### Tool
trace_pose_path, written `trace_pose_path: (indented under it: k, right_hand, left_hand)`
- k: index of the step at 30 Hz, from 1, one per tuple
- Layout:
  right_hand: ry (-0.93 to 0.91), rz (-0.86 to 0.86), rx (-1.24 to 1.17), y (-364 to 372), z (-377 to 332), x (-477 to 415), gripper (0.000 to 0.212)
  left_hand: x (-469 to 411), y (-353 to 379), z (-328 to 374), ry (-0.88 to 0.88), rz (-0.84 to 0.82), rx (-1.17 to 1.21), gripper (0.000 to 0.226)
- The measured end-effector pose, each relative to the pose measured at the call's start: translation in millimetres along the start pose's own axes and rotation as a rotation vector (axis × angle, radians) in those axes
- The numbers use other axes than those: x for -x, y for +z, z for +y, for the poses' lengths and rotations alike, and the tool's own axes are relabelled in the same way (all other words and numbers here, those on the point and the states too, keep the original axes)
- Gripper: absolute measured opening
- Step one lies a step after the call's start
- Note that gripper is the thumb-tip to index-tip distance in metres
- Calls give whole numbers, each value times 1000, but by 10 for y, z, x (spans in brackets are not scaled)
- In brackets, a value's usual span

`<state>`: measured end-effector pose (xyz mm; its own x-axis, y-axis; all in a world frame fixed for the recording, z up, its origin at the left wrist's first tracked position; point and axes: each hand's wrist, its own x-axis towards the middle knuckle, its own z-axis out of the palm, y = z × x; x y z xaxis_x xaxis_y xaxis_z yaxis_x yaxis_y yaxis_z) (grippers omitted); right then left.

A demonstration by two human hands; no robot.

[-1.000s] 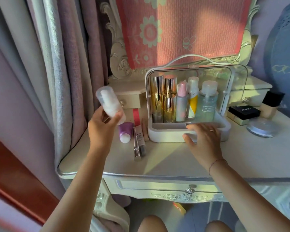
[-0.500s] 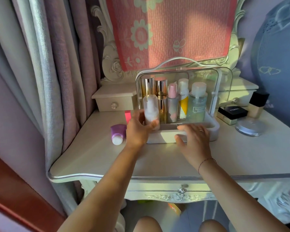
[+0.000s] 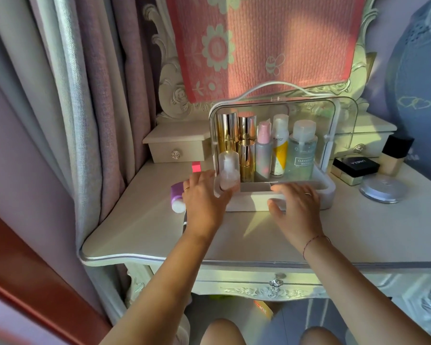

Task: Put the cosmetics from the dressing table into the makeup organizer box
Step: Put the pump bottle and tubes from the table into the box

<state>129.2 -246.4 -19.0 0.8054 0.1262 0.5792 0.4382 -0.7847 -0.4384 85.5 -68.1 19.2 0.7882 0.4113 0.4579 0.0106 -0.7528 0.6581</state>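
Note:
The white makeup organizer box point(image 3: 249, 202) stands open on the dressing table point(image 3: 358, 232), its clear lid swung to the right. Gold bottles point(image 3: 246, 155), a pink spray point(image 3: 263, 153), a white-and-yellow bottle point(image 3: 279, 150) and a cleansing water bottle point(image 3: 302, 153) stand inside. A frosted white bottle point(image 3: 228, 170) stands upright at the box's front left corner. My left hand point(image 3: 204, 197) is just below it, fingers spread, thumb by its base. My right hand point(image 3: 296, 205) grips the box's front wall. A purple tube point(image 3: 177, 197) lies left of my left hand.
A pink stick point(image 3: 195, 167) lies behind my left hand. Right of the box are a black compact point(image 3: 356, 165), a foundation bottle point(image 3: 396, 155) and a round silver compact point(image 3: 383, 189). Small drawers point(image 3: 177, 148) and a cloth-covered mirror point(image 3: 259, 46) stand behind. Curtains point(image 3: 85, 95) hang left.
My left hand carried the frosted white bottle from the left into the box, set it upright at the front left corner, and let go. My right hand stayed on the box.

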Motion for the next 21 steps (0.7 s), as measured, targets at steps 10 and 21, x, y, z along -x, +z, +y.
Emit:
trace_pose_path:
  k: [10,21]
  right_hand:
    - [-1,0,-11,14,2,5,23]
    - [-142,157,-109,-168,-217,78,19]
  left_hand:
    - [431,-367,-518,-292,58,-45,30]
    - [608,-527,-527,-227,238,102,7]
